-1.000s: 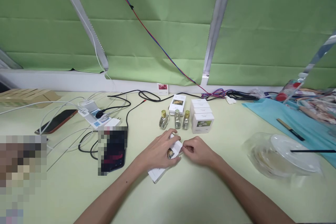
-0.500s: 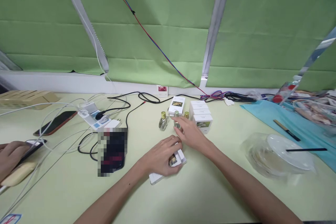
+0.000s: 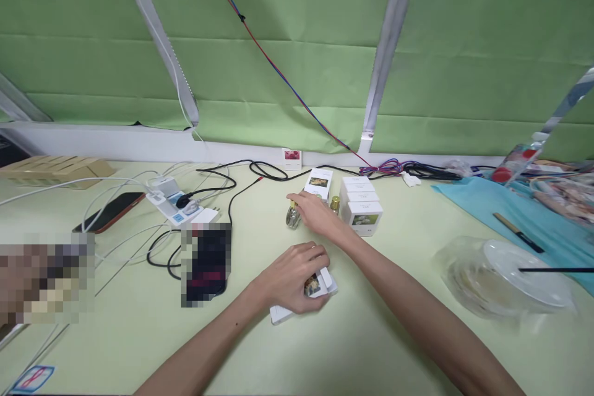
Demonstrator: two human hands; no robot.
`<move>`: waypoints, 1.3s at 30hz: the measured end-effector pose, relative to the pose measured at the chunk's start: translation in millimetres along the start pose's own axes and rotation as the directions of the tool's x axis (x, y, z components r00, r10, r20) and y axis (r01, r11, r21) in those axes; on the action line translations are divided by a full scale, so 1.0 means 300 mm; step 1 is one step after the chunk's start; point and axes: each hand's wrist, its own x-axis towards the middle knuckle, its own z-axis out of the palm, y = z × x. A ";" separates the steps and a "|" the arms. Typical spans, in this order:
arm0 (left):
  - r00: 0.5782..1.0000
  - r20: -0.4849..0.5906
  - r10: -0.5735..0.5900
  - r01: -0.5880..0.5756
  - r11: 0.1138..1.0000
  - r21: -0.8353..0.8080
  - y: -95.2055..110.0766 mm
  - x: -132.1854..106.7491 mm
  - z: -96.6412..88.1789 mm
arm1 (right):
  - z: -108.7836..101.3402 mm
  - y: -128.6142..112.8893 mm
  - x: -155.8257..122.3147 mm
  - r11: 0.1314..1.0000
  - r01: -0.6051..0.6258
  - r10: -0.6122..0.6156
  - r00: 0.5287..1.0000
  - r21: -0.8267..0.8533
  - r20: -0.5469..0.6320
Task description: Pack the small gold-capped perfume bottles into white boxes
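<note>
My left hand (image 3: 297,275) is closed around a small white box (image 3: 312,286) with a flower picture on its front. The box's open end flap shows at the right, and another white piece sticks out below my palm. My right hand (image 3: 320,216) reaches forward, its fingertips pinched at the gold cap of a small glass bottle (image 3: 292,218) standing on the table. Just right of that hand stands a second gold-capped bottle (image 3: 335,204), partly hidden. Behind the hand lies a white box with a yellow flower picture (image 3: 318,180).
Several white boxes (image 3: 362,207) stand in a row on the right. Further right are a bagged plastic container (image 3: 524,275), a blue cloth (image 3: 473,198) and a knife (image 3: 517,232). To the left are a phone (image 3: 111,210), a power strip (image 3: 179,207) and cables.
My right hand has moved left, from the middle bottle to the leftmost one, and now covers the middle one. My left hand keeps its hold on the box. The view has shifted slightly.
</note>
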 end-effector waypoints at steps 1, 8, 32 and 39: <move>1.000 -0.001 0.006 -0.006 1.000 0.000 0.001 0.000 0.000 | 0.002 0.001 -0.001 1.000 0.001 -0.001 1.000 0.003 -0.004; 1.000 -0.012 0.022 -0.023 1.000 -0.011 0.004 0.001 -0.001 | -0.020 -0.025 -0.024 1.000 0.000 0.000 1.000 -0.001 0.011; 0.998 -0.041 0.048 -0.049 0.999 -0.023 0.025 0.000 0.000 | -0.021 0.007 -0.195 1.000 -0.029 0.029 0.998 -0.008 0.057; 0.993 -0.096 0.062 -0.067 0.997 -0.047 0.012 0.004 -0.039 | -0.028 0.058 -0.328 0.997 -0.080 0.080 0.997 0.015 -0.009</move>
